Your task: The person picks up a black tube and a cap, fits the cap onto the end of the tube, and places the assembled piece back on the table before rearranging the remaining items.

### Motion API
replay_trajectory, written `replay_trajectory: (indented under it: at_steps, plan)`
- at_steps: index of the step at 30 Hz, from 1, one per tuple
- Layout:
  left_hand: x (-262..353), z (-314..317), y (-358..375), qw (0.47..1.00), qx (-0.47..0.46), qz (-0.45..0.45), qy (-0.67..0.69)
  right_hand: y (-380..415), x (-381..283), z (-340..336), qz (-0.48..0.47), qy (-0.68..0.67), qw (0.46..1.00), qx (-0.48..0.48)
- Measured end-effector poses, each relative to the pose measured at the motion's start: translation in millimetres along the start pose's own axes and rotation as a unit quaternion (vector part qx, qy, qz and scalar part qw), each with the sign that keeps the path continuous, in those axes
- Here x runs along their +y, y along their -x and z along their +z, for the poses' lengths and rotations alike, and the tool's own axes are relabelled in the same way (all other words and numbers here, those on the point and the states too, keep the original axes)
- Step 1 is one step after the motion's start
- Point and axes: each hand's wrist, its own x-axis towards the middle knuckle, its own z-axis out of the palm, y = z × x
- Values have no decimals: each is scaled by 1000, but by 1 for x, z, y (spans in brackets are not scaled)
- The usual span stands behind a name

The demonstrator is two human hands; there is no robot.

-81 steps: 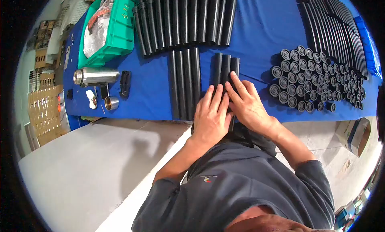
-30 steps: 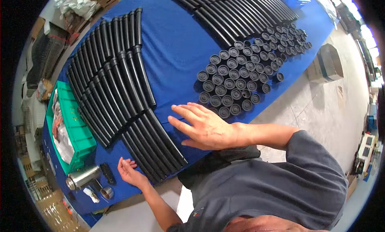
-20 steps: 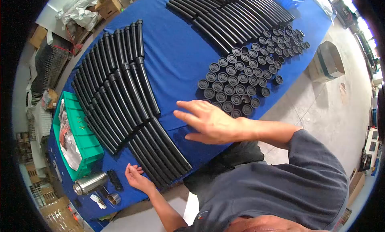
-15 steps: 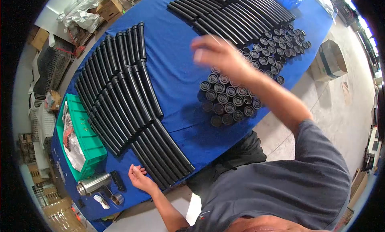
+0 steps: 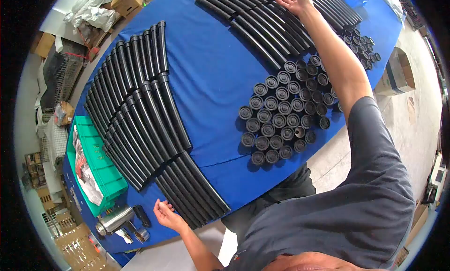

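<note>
My right hand (image 5: 294, 1) is stretched far out over the long black tubes (image 5: 262, 22) laid at the far end of the blue table, fingers spread and lying on them. My left hand (image 5: 165, 213) rests at the near table edge, fingers loosely curled, beside the near ends of a short row of black tubes (image 5: 192, 189). Neither hand visibly grips anything. A cluster of black round caps (image 5: 281, 116) stands under my right forearm.
Two wide rows of black tubes (image 5: 136, 102) cover the left of the blue cloth (image 5: 211, 88). A green bin (image 5: 96, 170), a steel flask (image 5: 115, 219) and small parts sit at the near left. Cardboard boxes (image 5: 396, 74) stand on the floor to the right.
My right hand has swung from the near edge, up over the caps, out to the far tubes. The left hand has stayed at the near edge. The view has turned.
</note>
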Motion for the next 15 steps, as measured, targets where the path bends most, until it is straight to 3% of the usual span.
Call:
replay_trajectory:
  at_steps: [3, 5, 9, 15]
  plan:
    - [2, 0, 1, 1000, -3, 10, -18, -6, 3, 6, 6, 14, 1000, 10]
    - [7, 1, 3, 1000, 0, 12, -5, -18, 8, 3, -44, 55, 997, 7]
    - [6, 0, 4, 1000, -7, 28, 7, -41, 3, -3, 26, 8, 1000, -4]
    - [7, -2, 3, 1000, -14, 20, 6, -38, 8, -1, -6, 25, 1000, 10]
